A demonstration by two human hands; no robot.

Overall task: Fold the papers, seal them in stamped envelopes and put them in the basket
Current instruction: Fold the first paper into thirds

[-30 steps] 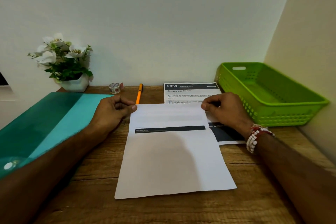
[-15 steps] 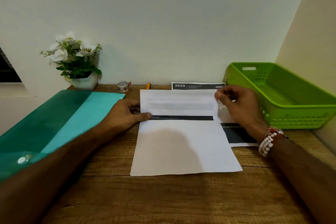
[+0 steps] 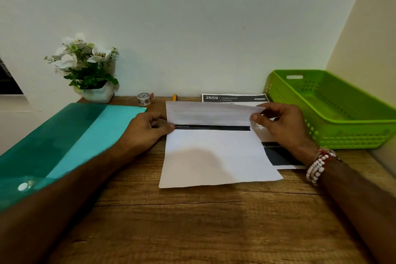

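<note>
White paper (image 3: 214, 156) w/ one black band across; 2nd sheet (image 3: 234, 98) at table's back edge white, black header + black block. Lime-green basket (image 3: 342, 133) at right edge, grid of small holes. Two-tone teal folder (image 3: 64, 135) at left edge. Brown wood-grain table (image 3: 192, 221). White + red bead bracelet (image 3: 317, 167)

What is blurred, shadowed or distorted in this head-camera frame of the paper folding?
Head view: the folded-over top of the white paper sheet is blurred, its print unreadable; a soft shadow lies across the sheet's lower half; the header on the printed sheet behind it is sharp; wide-angle distortion stretches both forearms and the green plastic basket near the frame edges.
</note>
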